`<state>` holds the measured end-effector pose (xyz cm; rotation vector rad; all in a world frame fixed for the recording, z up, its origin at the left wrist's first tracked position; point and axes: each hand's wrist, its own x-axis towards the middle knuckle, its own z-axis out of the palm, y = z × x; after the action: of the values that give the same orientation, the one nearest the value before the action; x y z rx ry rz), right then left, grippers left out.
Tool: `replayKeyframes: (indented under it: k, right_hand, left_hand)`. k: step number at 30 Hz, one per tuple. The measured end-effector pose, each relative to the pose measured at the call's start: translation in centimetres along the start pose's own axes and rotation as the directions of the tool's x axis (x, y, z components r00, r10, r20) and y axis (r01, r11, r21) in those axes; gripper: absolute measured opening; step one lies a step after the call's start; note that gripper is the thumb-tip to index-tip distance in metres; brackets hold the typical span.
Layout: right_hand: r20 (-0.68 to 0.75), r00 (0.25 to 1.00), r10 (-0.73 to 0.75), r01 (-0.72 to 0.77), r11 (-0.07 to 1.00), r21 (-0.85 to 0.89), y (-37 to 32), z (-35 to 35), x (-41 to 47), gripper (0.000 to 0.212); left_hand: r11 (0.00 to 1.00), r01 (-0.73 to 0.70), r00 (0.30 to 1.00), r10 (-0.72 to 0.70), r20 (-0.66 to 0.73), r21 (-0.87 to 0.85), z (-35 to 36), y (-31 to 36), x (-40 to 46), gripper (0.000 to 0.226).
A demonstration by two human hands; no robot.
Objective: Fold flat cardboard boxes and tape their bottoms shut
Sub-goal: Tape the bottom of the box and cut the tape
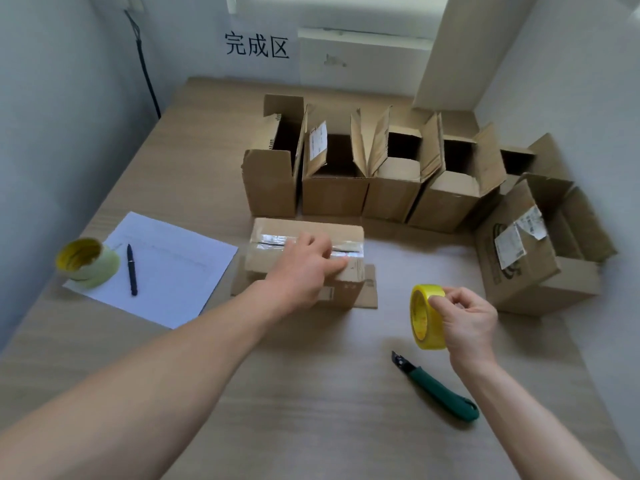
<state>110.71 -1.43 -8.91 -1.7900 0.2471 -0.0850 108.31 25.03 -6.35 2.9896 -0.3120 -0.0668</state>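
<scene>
The box under work (304, 261) stands bottom-up near the middle of the wooden table (311, 393), its lower flaps spread flat on the surface and a strip of clear tape (273, 241) laid along the seam of its upturned bottom. The left hand (304, 268) rests on top of this box, fingers extended and pressing on the tape toward the right end of the seam; it grasps nothing. The right hand (464, 317) is held above the table to the right of the box, apart from it, with thumb and fingers curled round a yellow-cored tape roll (424, 317), which it holds upright on edge. A green-handled utility knife (440, 389) lies on the table just below that hand, blade end pointing away from the person. A row of erected boxes (374, 171) stands behind the box under work, open tops upward, with one further open box (533, 251) at the right carrying a shipping label. At the left, a white sheet of paper (173, 271) lies on the table with a dark pen (131, 270) on it and a second tape roll (86, 263) at its left corner. A sign with three characters (257, 47) is fixed to the back wall.
</scene>
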Motion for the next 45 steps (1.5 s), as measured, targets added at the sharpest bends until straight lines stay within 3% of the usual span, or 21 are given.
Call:
replayKeyframes:
  k: [3, 6, 9, 11, 13, 16, 20, 22, 24, 27, 30, 34, 37, 40, 43, 45]
  right_hand:
    - [0.003, 1.0, -0.005, 0.005, 1.0, -0.019, -0.3, 0.0, 0.0, 0.034]
    - [0.004, 1.0, 0.009, -0.008, 0.999, -0.035, -0.5, -0.1, 0.1, 0.034]
    - [0.031, 0.999, -0.01, 0.011, 0.999, -0.036, -0.8, 0.0, -0.1, 0.034]
    - [0.058, 0.998, -0.025, 0.027, 0.999, -0.036, -1.1, 0.2, -0.3, 0.035]
    - [0.105, 0.994, -0.032, 0.037, 0.999, -0.037, -1.4, 0.2, -0.4, 0.035]
    - [0.196, 0.98, -0.03, 0.035, 0.999, -0.024, -1.7, 0.0, -0.6, 0.034]
    - [0.252, 0.968, -0.011, 0.01, 1.0, 0.006, -1.6, 0.3, -1.2, 0.039]
    - [0.27, 0.963, -0.004, 0.0, 1.0, 0.013, -1.8, 0.5, -1.5, 0.041]
    - [0.285, 0.959, -0.005, 0.001, 1.0, 0.013, -2.0, 0.5, -1.4, 0.043]
    - [0.326, 0.945, -0.022, 0.017, 1.0, 0.019, -2.5, -0.1, -1.4, 0.044]
    - [0.398, 0.917, -0.033, 0.026, 0.999, 0.023, -3.2, 0.0, -1.8, 0.035]
    - [0.55, 0.834, -0.041, 0.054, 0.999, -0.008, -4.7, 0.7, -2.8, 0.026]
    - [0.684, 0.73, -0.003, 0.014, 1.0, -0.01, -5.8, 1.4, -3.4, 0.034]
    - [0.762, 0.647, 0.015, 0.017, 0.999, -0.034, -6.9, 1.6, -4.0, 0.026]
    - [0.793, 0.609, 0.001, 0.074, 0.996, -0.058, -7.3, 1.5, -4.5, 0.028]
    - [0.777, 0.63, 0.004, 0.142, 0.983, -0.12, -7.3, 1.4, -5.2, 0.027]
  left_hand:
    - [0.98, -0.135, 0.99, 0.128, -0.054, -0.15, -0.6, -0.9, -0.6, 0.04]
    - [0.983, 0.034, 0.996, -0.049, -0.08, -0.18, -0.4, 0.6, -0.6, 0.019]
    - [0.952, 0.299, 0.954, -0.3, -0.013, -0.062, 0.2, 4.0, 0.4, 0.058]
    - [0.949, 0.315, 0.949, -0.314, -0.035, 0.017, 0.9, 5.3, 0.8, 0.059]
    - [0.961, 0.275, 0.96, -0.276, -0.045, -0.017, 0.6, 4.4, 0.6, 0.037]
    - [0.966, 0.239, 0.97, -0.241, -0.014, -0.097, -0.4, 2.2, 0.5, 0.023]
    - [0.935, 0.353, 0.931, -0.352, 0.093, 0.005, -0.4, 3.6, 1.2, 0.072]
    - [0.919, 0.393, 0.916, -0.395, 0.074, 0.041, -0.1, 4.9, 1.7, 0.065]
    - [0.924, 0.383, 0.92, -0.383, 0.081, 0.009, -0.5, 4.7, 2.0, 0.046]
    - [0.963, 0.245, 0.965, -0.231, 0.129, -0.112, -1.1, 2.6, 1.0, 0.026]
    - [0.975, 0.145, 0.976, -0.113, 0.186, -0.166, -2.1, 0.3, -0.8, 0.037]
    - [0.967, 0.129, 0.982, -0.094, 0.162, -0.221, -3.6, 1.6, -1.6, 0.043]
    - [0.831, 0.056, 0.998, -0.045, 0.033, -0.553, -3.9, 5.3, -2.7, 0.045]
    - [0.64, 0.043, 0.989, -0.133, -0.056, -0.767, -3.1, 7.5, -4.5, 0.02]
    - [0.526, 0.083, 0.961, -0.266, -0.071, -0.846, -1.9, 8.1, -6.1, 0.007]
    - [0.498, 0.089, 0.943, -0.321, -0.088, -0.862, -1.1, 8.4, -7.0, 0.003]
